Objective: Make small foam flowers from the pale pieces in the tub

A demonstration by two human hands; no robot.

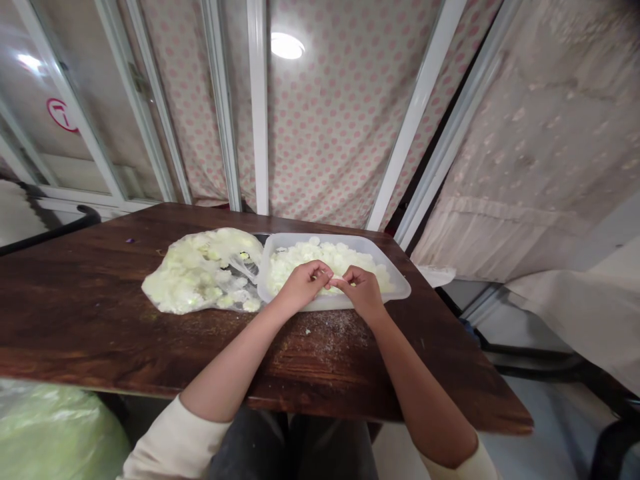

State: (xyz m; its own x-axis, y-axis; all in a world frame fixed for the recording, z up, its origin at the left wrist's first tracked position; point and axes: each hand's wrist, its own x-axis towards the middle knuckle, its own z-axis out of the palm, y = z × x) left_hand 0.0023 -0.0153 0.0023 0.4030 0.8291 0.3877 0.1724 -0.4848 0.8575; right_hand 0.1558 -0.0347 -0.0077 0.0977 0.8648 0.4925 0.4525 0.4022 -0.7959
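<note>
The left hand and right hand are pinching narrowly, fingertips nearly meeting, though what they are gripping is too small to tell. Just beneath, pale round slices are heaping in a clear plastic tub, a slice-filled plastic bag is lying left of the grip, and a wooden table is spreading beneath everything.

Pink-dotted cloth, dark-brown wooden table

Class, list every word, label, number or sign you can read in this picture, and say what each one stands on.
A red circled mark on the glass pane may read "7", but it is too distorted to be sure.
No other text is legible; none shows on the plastic tub or the bag.
</note>
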